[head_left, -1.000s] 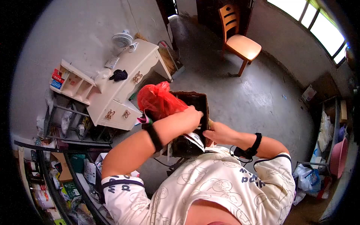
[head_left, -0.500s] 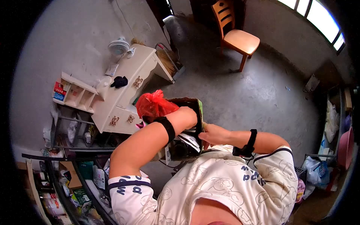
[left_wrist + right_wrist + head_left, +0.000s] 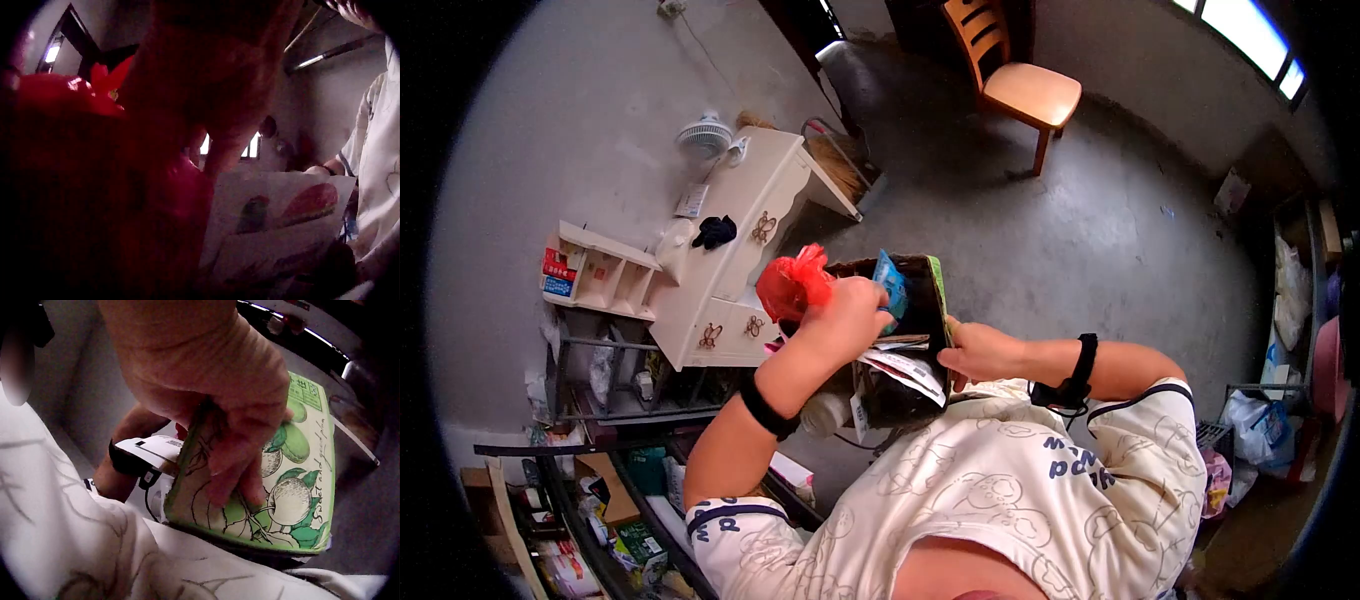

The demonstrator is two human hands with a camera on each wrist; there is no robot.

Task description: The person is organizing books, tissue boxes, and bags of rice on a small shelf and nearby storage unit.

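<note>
My right hand point(image 3: 983, 350) grips the near right edge of a cardboard box point(image 3: 244, 515) held in front of my body. The box's outer side is printed with green fruit, and my fingers point(image 3: 240, 469) lie over that side. Over the box opening, my left hand point(image 3: 845, 318) holds a blue packet point(image 3: 888, 283), partly hidden behind the fingers. A knotted red plastic bag point(image 3: 792, 287) sits at the box's left side, beside the left hand. White printed papers point(image 3: 908, 373) stick up inside the box. The left wrist view is dark.
A white desk point(image 3: 735, 270) with a fan point(image 3: 704, 137) stands against the left wall. A wooden chair point(image 3: 1032, 95) is farther off on the grey floor. Cluttered shelving point(image 3: 600, 500) lies at the lower left, and plastic bags point(image 3: 1258, 428) hang at the right.
My left hand was down inside the box and has come up and left with the blue packet. The right hand keeps its grip on the box edge. The head view has shifted slightly.
</note>
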